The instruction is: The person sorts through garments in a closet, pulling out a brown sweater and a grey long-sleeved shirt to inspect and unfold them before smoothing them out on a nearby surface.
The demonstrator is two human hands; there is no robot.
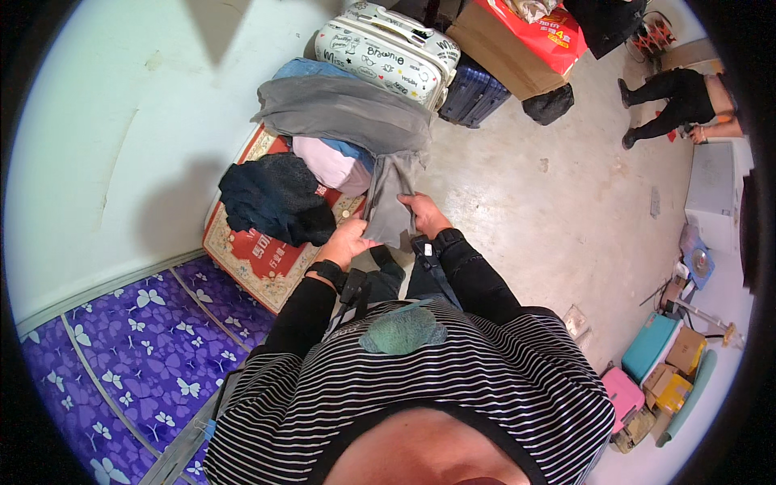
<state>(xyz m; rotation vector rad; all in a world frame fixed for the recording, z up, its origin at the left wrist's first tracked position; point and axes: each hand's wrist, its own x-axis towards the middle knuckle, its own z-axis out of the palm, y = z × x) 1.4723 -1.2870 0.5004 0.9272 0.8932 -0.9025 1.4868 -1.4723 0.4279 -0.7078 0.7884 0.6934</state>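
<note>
A grey garment (345, 115) stretches from the heap of clothes down towards me, and its narrow end hangs between my hands. My left hand (344, 242) grips one edge of that end, and my right hand (425, 213) pinches the opposite edge. Under the wide part of the garment lie a pale pink cloth (330, 167) and some blue fabric, partly covered. To the left, a crumpled dark garment (276, 197) rests on a red and cream patterned mat (273, 267) bearing writing. Folded blue denim (309, 68) shows behind the grey garment.
A white printed suitcase (388, 54) and a dark blue suitcase (474, 91) stand behind the clothes, beside a cardboard box (503, 54). A purple butterfly-patterned cover (151, 339) is at left. Another person (679, 97) stands at far right. Storage boxes (652, 345) line the right wall.
</note>
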